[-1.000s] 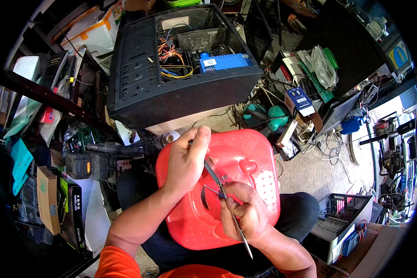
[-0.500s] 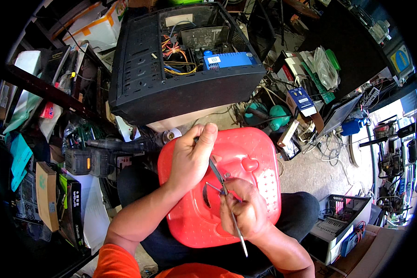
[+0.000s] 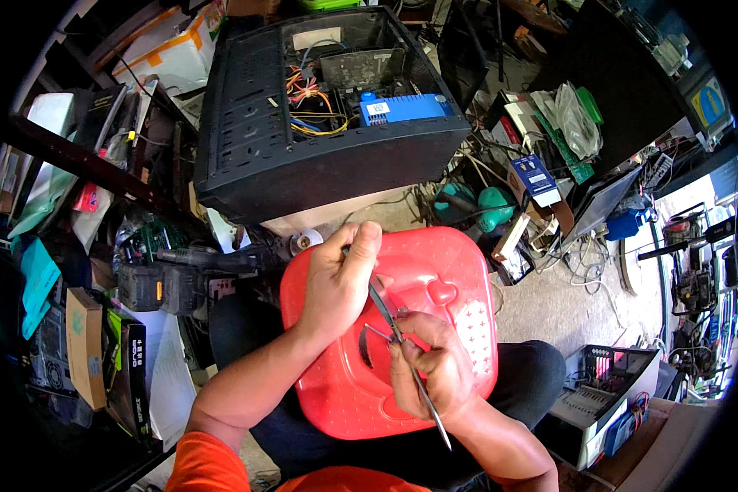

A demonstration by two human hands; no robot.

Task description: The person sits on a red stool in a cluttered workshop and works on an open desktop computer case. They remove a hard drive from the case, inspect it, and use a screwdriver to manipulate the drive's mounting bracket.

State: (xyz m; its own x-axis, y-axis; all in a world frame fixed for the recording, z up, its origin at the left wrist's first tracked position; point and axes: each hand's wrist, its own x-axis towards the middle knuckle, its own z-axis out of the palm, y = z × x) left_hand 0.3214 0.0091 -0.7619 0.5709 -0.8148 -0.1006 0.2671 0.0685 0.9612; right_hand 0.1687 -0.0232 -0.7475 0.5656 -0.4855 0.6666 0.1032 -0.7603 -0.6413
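Observation:
My left hand [image 3: 342,275] is closed, thumb on top, on one end of a thin dark metal strip [image 3: 382,305] that slants down toward my right hand. My right hand [image 3: 435,365] pinches at the strip's lower end. From under its fingers a slim silver metal tool [image 3: 436,419] with a pointed tip runs toward my lap. Whether strip and tool are one piece is hidden by the fingers. A short thin rod [image 3: 376,331] sticks out left of the right fingertips. Below both hands is a red plastic stool [image 3: 320,398] with raised shapes and a dark curved slot.
An open black computer case [image 3: 303,160] with coloured wires and a blue box stands ahead. A black power tool [image 3: 160,283] lies left. At right are a blue carton [image 3: 535,176], a circuit board [image 3: 580,171], loose cables and another open case [image 3: 590,410].
The silver tool's lower tip has swung slightly to the right as my right hand turned. My left hand stays nearly where it was.

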